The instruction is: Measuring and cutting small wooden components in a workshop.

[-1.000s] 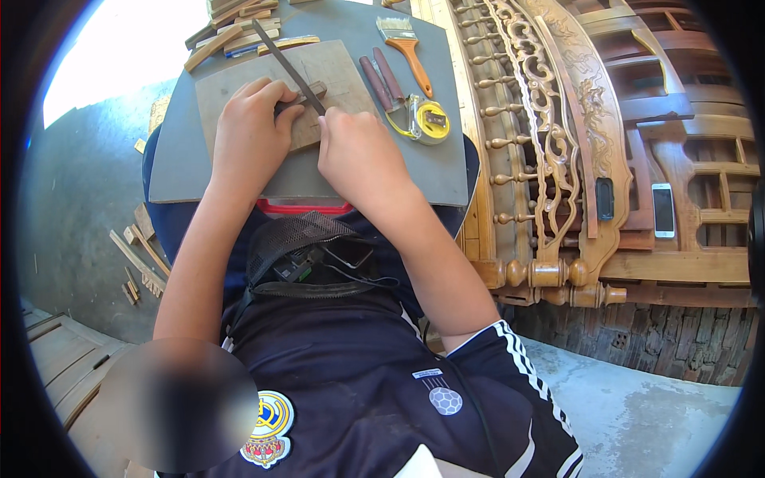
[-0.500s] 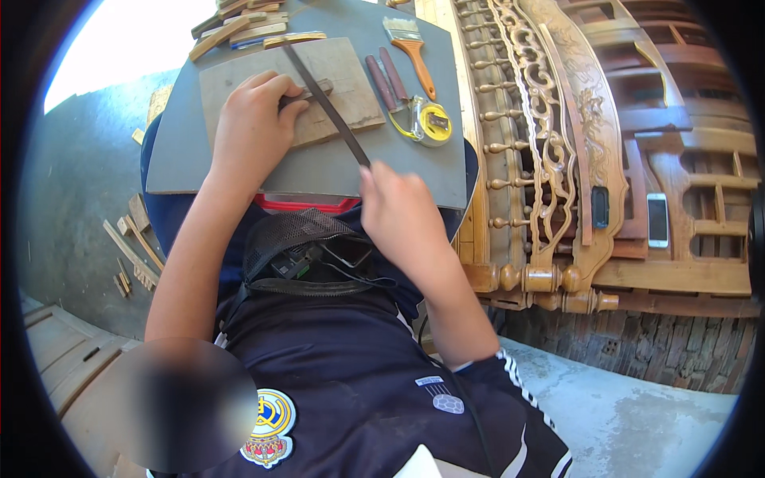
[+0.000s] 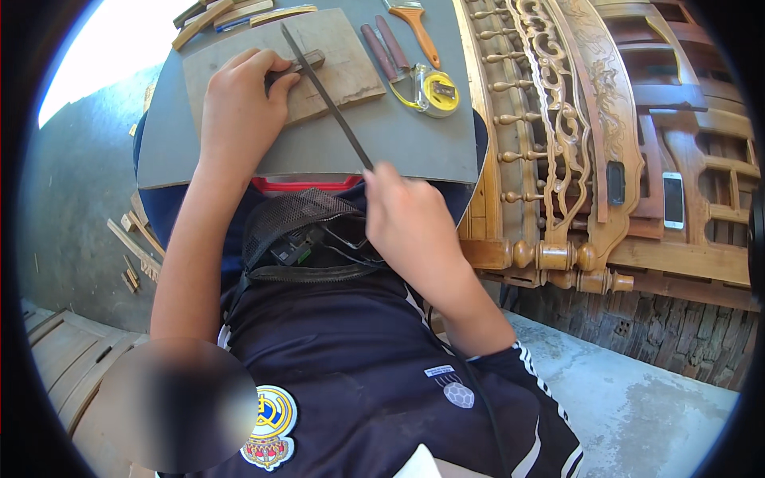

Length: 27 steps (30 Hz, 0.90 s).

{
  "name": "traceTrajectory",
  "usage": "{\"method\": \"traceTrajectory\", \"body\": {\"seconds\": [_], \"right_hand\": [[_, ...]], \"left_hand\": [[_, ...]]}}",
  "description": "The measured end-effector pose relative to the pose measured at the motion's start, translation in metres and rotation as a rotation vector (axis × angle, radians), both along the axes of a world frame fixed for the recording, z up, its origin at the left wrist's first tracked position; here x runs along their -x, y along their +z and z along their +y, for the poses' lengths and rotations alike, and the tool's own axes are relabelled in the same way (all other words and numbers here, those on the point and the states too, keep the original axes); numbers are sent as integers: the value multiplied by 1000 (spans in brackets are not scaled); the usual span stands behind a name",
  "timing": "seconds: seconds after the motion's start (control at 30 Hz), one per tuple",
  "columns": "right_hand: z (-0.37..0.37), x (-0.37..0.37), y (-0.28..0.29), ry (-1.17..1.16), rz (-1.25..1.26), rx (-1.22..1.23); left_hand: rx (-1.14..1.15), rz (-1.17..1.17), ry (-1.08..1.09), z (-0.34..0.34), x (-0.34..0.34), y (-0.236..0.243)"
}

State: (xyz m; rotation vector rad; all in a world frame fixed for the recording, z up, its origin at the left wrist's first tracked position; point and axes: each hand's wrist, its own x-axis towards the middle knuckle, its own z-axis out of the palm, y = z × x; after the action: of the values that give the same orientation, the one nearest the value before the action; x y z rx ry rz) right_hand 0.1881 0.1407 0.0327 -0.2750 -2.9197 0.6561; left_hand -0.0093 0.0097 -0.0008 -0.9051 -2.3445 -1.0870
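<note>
My left hand [image 3: 245, 99] rests on a thick wooden board [image 3: 351, 56], its thumb and fingers pinching a small wooden piece [image 3: 312, 60]. Across that piece slants a long, thin, dark file [image 3: 335, 107]. My right hand [image 3: 410, 215] is closed round the near end of the file, just off the table's front edge. The fingers are slightly blurred, and any handle is hidden inside the fist. Beneath the board is a grey tabletop [image 3: 175, 151]. Right of the board lie two tools with dark red handles [image 3: 384, 49] and a yellow tape measure [image 3: 437, 92].
A paintbrush [image 3: 418, 32] lies at the table's far right. Wood strips [image 3: 215, 20] are piled at the far left. Carved wooden furniture panels [image 3: 550, 127] stand close on the right, with two phones [image 3: 673, 199] on them. Wood offcuts [image 3: 143, 239] lie on the left floor.
The view has tilted, so the table sits higher in the picture. My right hand has drawn back slightly toward me with the file. My left hand keeps its pinch on the wooden piece.
</note>
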Motion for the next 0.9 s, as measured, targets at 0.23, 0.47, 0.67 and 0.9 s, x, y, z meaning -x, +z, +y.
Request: {"method": "traceTrajectory", "body": {"seconds": [0.23, 0.47, 0.67, 0.9], "right_hand": [[1, -3, 3, -59, -58, 57], [1, 109, -7, 8, 55, 24], [-1, 50, 2, -29, -56, 20], [0, -28, 12, -90, -98, 65]], "left_hand": [[-2, -29, -86, -5, -1, 2], [10, -55, -73, 5, -9, 12], [-5, -4, -15, 3, -9, 1], [20, -55, -65, -1, -7, 6]]}}
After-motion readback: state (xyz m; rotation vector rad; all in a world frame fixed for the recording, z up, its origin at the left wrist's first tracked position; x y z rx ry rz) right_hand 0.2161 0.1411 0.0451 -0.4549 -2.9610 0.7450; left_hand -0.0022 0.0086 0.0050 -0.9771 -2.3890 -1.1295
